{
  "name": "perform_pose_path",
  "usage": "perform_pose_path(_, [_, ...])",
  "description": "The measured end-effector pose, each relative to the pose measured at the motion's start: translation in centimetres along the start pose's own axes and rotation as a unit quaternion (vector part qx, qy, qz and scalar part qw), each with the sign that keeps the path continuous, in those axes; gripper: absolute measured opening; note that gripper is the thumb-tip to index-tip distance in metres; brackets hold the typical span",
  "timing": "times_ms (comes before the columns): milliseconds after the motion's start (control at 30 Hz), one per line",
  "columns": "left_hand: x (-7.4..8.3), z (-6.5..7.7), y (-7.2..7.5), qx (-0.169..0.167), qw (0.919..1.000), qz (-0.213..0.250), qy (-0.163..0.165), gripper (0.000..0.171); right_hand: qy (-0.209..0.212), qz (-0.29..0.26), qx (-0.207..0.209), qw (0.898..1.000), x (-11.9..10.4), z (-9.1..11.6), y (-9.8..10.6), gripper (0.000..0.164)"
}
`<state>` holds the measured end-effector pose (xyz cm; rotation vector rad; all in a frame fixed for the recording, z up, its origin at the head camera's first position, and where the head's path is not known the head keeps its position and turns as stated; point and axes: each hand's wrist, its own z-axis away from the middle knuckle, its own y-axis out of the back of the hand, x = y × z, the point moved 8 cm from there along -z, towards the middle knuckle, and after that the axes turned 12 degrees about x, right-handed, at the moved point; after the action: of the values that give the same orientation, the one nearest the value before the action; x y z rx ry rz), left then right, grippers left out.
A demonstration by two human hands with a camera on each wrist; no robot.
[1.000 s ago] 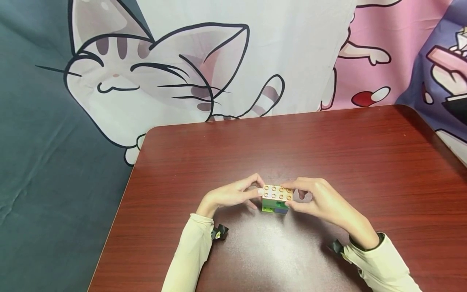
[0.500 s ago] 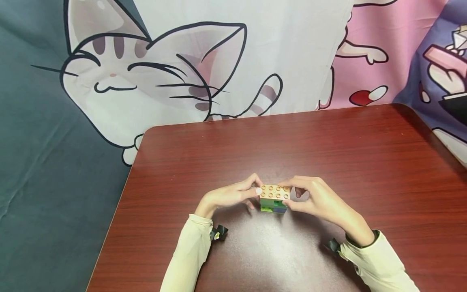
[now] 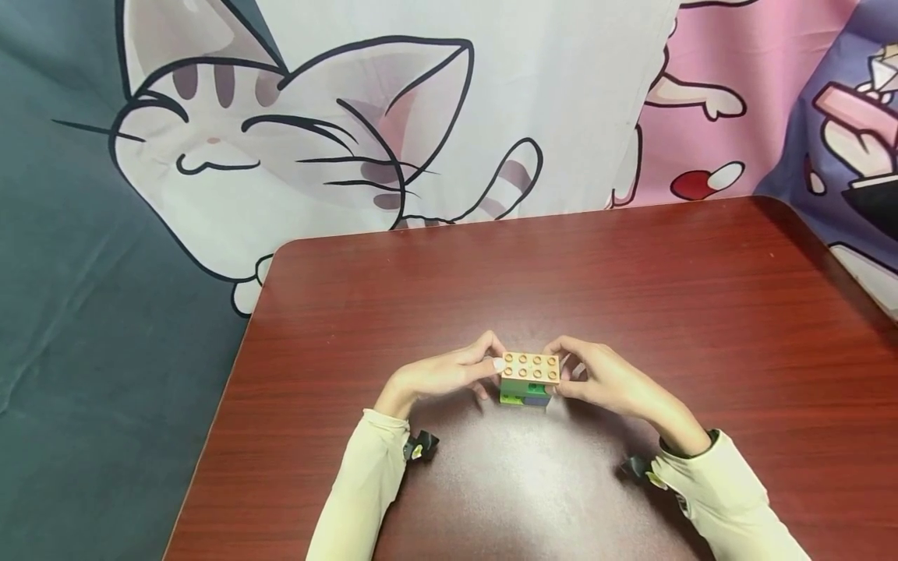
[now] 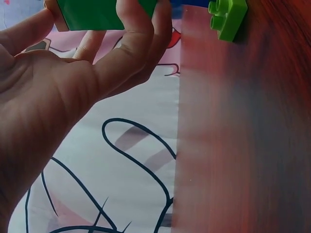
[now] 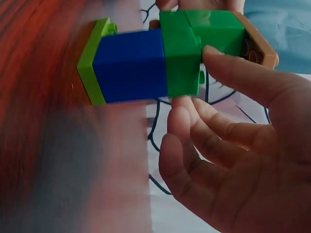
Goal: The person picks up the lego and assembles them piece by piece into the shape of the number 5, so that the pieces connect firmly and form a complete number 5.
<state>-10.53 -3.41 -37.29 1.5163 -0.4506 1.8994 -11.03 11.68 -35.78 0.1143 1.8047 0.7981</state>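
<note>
A small stack of toy building bricks stands between both hands on the table. On top sits a tan brick (image 3: 530,366) with round studs. Beneath it are green bricks (image 5: 181,58), then a blue brick (image 5: 130,65) and a lime-green brick (image 5: 95,65) at the bottom. My left hand (image 3: 445,372) holds the stack's left end, thumb against the tan brick, with fingers curled around a green brick in the left wrist view. My right hand (image 3: 606,376) is at the right end. Its thumb touches a green brick under the tan one's overhang, and other fingers curl by the far side.
The reddish-brown table (image 3: 393,296) extends around the stack, its far edge meeting a hanging cloth (image 3: 561,93) with cartoon cats. A dark wrist camera (image 3: 423,446) sits by the left sleeve, another (image 3: 634,467) by the right.
My right fingers have slid off the tan brick's top edges toward the right end and lower, uncovering all its studs. The left hand keeps its hold and the stack barely moves.
</note>
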Motion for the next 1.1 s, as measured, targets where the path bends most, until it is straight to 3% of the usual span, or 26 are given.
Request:
perform_pose_path(167, [0.3, 0.2, 0.2, 0.019, 0.9998, -0.007, 0.004, 0.016, -0.005, 0.011, 0.009, 1.0, 0.0, 0.0, 0.3, 0.039])
perform_pose_path(300, [0.5, 0.1, 0.5, 0.042, 0.9976, -0.054, 0.0, 0.02, -0.001, 0.022, 0.015, 1.0, -0.4, 0.5, 1.6, 0.043])
perform_pose_path(433, [0.7, 0.3, 1.1, 0.079, 0.9888, -0.126, -0.01, 0.031, 0.073, 0.068, 0.078, 0.992, -2.4, 1.6, 3.5, 0.059])
perform_pose_path(533, [1.1, 1.1, 1.6, 0.121, 0.9761, -0.173, -0.052, 0.043, 0.182, 0.128, 0.14, 0.965, -4.4, 2.8, 3.3, 0.077])
perform_pose_path(600, [1.5, 2.0, 1.7, 0.154, 0.9551, -0.233, -0.097, 0.056, 0.238, 0.153, 0.154, 0.947, -5.1, 3.7, 2.2, 0.088])
perform_pose_path(667, [1.7, 2.8, 1.6, 0.18, 0.9238, -0.305, -0.147, 0.076, 0.27, 0.178, 0.155, 0.933, -5.2, 4.2, 1.0, 0.093])
perform_pose_path(733, [1.7, 3.3, 1.3, 0.199, 0.8808, -0.388, -0.185, 0.094, 0.271, 0.205, 0.148, 0.929, -4.9, 4.4, 0.2, 0.095])
perform_pose_path(833, [1.3, 3.5, 0.5, 0.211, 0.8194, -0.482, -0.228, 0.105, 0.245, 0.248, 0.137, 0.927, -3.9, 4.3, -0.5, 0.101])
perform_pose_path(900, [1.0, 3.4, 0.0, 0.212, 0.7869, -0.523, -0.249, 0.105, 0.225, 0.27, 0.129, 0.927, -3.3, 4.2, -0.7, 0.106])
perform_pose_path(1000, [0.9, 3.0, -0.6, 0.21, 0.7544, -0.558, -0.275, 0.107, 0.211, 0.288, 0.124, 0.926, -2.8, 3.9, -1.0, 0.114])
perform_pose_path(1100, [1.0, 2.2, -0.8, 0.21, 0.7457, -0.564, -0.286, 0.114, 0.21, 0.295, 0.129, 0.923, -2.5, 3.5, -1.0, 0.121])
